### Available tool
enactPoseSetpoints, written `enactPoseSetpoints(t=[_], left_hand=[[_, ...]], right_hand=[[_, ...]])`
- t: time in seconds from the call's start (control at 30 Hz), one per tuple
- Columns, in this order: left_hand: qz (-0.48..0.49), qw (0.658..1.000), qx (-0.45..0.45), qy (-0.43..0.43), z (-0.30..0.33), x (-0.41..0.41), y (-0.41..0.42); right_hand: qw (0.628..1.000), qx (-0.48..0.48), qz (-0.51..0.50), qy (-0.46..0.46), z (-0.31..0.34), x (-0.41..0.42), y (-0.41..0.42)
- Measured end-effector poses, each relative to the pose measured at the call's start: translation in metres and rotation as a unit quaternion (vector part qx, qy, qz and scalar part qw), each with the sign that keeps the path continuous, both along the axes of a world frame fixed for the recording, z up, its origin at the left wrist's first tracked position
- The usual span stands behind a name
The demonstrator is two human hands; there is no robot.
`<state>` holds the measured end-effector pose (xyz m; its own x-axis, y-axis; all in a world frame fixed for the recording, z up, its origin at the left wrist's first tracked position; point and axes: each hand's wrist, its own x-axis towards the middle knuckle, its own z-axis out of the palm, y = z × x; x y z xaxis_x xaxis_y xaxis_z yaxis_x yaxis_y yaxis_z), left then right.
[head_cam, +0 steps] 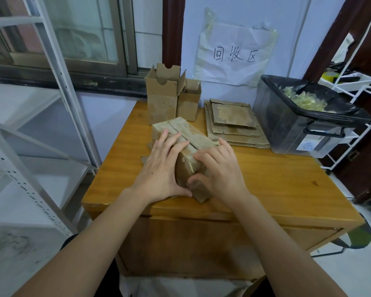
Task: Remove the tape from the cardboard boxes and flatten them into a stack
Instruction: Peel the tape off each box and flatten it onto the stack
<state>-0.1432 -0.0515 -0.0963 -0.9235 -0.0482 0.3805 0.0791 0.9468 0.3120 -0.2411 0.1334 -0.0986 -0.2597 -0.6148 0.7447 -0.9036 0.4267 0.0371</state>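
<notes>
A worn cardboard box point(187, 133) lies on its side in the middle of the wooden table point(266, 181), its taped seam facing up. My left hand point(163, 168) lies flat on the box's left side, fingers straight across the top and thumb under the near end. My right hand point(219, 170) curls over the near right corner, fingertips picking at the tape there. Behind stand a tall open box point(161, 99) and a smaller open box point(190, 101). A stack of flattened boxes point(234, 121) lies at the back right.
A dark plastic bin point(291, 125) lined with a black bag holds crumpled tape at the table's right rear. White metal shelving point(41, 146) stands to the left, a white wire rack point(356, 86) to the right. A paper sign point(234, 54) hangs on the wall.
</notes>
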Motion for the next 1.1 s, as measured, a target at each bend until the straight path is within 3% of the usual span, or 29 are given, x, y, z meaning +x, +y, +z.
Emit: enactPoseSetpoints(t=[0.23,0.6,0.77,1.1], left_hand=[[-0.013,1.000,-0.002,0.016,-0.002,-0.005,-0.004],[-0.023,0.999,0.006,0.026,-0.004,-0.006,-0.008],[-0.020,1.000,0.011,0.020,-0.003,-0.005,-0.007],[-0.013,1.000,0.010,0.015,-0.001,-0.002,-0.005]], right_hand=[[0.998,-0.025,0.044,0.024,0.011,-0.008,0.002],[0.988,0.046,0.059,-0.134,0.020,0.011,0.022],[0.982,-0.007,0.059,-0.178,0.024,0.015,0.021],[0.991,-0.039,0.026,-0.122,0.011,0.013,0.012]])
